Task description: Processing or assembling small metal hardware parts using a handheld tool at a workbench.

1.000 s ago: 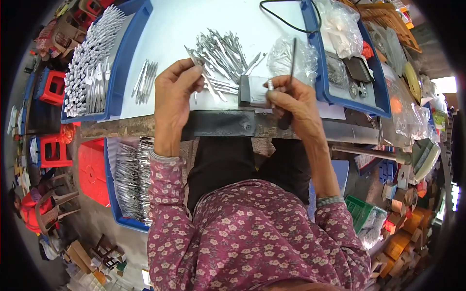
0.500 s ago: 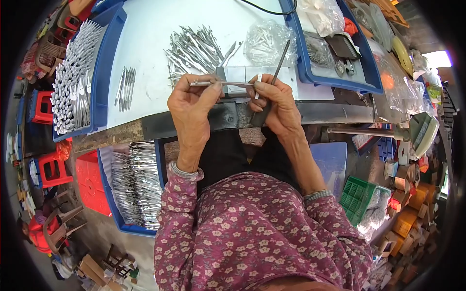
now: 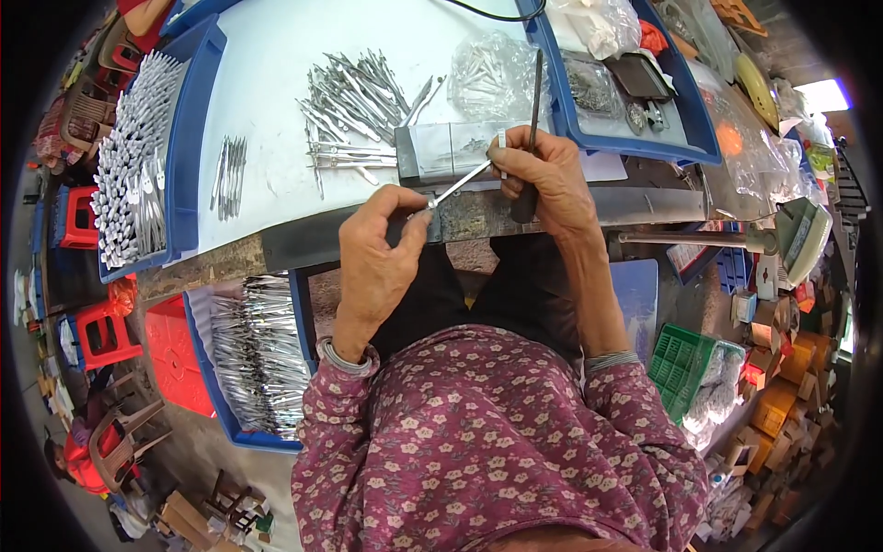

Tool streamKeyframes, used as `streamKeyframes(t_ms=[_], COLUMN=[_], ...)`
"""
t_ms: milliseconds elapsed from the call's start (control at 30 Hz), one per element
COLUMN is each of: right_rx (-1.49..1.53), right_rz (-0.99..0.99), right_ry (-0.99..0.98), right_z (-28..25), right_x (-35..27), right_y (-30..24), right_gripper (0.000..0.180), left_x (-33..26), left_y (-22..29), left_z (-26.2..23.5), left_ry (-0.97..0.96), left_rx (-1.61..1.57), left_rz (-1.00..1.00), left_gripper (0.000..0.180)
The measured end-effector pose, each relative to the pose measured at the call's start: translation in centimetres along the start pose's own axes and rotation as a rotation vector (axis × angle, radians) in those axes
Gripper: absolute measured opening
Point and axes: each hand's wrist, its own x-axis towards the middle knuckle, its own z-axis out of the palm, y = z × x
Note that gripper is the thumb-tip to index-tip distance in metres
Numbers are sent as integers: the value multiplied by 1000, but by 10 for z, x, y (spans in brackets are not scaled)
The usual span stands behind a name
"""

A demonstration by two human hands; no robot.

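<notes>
Between finger and thumb, my left hand point(image 3: 380, 262) pinches the lower end of a slim silvery metal piece point(image 3: 463, 184), like a thin instrument handle. My right hand point(image 3: 552, 179) is closed around its upper end, so the piece slants up to the right. The same hand also grips a long dark tool point(image 3: 536, 97) shaped like a file, its thick dark end pointing down. A small white strip point(image 3: 502, 152) shows at the right fingers; how it is held is unclear. Just beyond my hands lies a flat block point(image 3: 451, 150) with a pale top and dark end.
Slim metal instruments point(image 3: 354, 97) lie piled on the white table point(image 3: 267, 55), with a smaller bunch point(image 3: 228, 178) to the left. Blue trays point(image 3: 195, 138) flank the work area. A clear bag point(image 3: 497, 78) holds pale pieces. Another blue tray point(image 3: 244, 437) of instruments sits below the table edge.
The metal piece has gone from nearly level to slanting. My left hand has moved down and right, my right hand slightly right. The dark tool now stands more upright.
</notes>
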Motion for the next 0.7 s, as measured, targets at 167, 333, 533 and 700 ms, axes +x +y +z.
streamKeyframes(t_ms=[167,333,533,700], right_rx=[-215,-473,-476,-318], right_rz=[-70,-107,-148,-153], right_ry=[0,32,-31,-57], right_z=[4,16,30,28], right_x=[-4,-12,-14,-14], right_y=[-7,-16,-19,-17], right_gripper=[12,13,17,22], left_x=[-2,-4,-3,1], left_y=[-9,-12,-16,-24], left_z=[9,17,18,14], left_ry=[-79,-69,-101,-126], left_rx=[4,73,-156,-746], left_rz=[-40,-7,-133,-307], left_gripper=[17,16,13,13])
